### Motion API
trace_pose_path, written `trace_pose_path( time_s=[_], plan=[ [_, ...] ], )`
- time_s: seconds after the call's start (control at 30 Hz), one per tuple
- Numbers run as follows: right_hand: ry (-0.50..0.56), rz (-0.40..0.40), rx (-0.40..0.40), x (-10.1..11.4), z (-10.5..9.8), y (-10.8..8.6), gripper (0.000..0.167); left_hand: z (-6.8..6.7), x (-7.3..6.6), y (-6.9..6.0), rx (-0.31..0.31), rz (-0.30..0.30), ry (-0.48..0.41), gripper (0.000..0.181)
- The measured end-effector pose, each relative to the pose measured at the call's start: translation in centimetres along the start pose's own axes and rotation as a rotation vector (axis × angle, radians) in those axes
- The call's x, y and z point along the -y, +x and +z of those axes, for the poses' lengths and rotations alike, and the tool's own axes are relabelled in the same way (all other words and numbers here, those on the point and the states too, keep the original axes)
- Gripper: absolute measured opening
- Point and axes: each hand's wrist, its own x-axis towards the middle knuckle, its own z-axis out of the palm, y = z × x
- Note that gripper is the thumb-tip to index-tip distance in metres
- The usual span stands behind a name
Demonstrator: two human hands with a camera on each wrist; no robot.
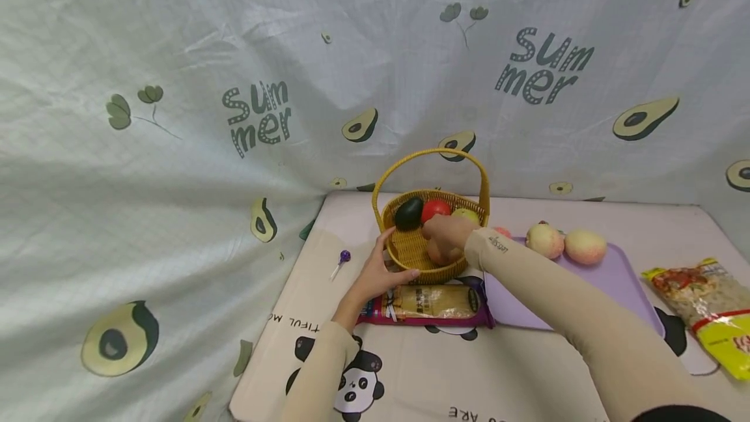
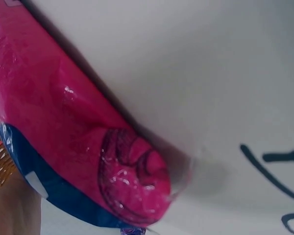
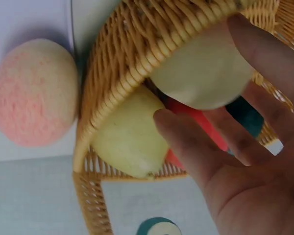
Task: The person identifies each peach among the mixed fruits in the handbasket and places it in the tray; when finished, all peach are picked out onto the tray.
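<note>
My left hand rests against the near left side of a yellow wicker basket, its fingers and thumb spread along the wall. My right hand reaches into the basket, thumb and fingers curved round a pale peach. One of its fingertips lies close to a yellow-green fruit. Also inside the basket are a dark green avocado and a red round fruit, partly hidden by the right hand in the right wrist view.
In front of the basket lies a pink noodle packet. A purple tray on the right bears peaches. Farther right is a yellow food bag; a purple lollipop lies left of the basket. The patterned cloth hangs behind.
</note>
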Motion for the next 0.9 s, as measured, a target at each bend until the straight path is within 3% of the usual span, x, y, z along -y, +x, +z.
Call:
trace_pose_path(
  time_s=[0.1, 0.27, 0.5, 0.73, 0.9],
  plan=[
    [0.012, -0.036, -0.049, -0.3, 0.5, -0.2, 0.049, 0.1, -0.1, 0.0, 0.01, 0.011, -0.013, 0.104],
    [0.023, -0.102, -0.073, -0.6, 1.4, 0.1, 0.044, 0.3, -0.1, 0.0, 0.013, 0.014, -0.026, 0.102],
    [0.025, -0.13, -0.077, -0.8, 2.1, 1.3, 0.041, 0.2, -0.1, -0.3, 0.012, 0.011, -0.033, 0.102],
    [0.023, -0.148, -0.093, -0.3, 0.0, 0.6, 0.049, 0.1, -0.3, -0.2, 0.024, -0.007, -0.058, 0.103],
    [0.065, -0.183, -0.171, -1.4, -2.1, -0.7, 0.049, -0.2, -0.5, 0.0, 0.04, -0.022, -0.079, 0.107]
  ],
)
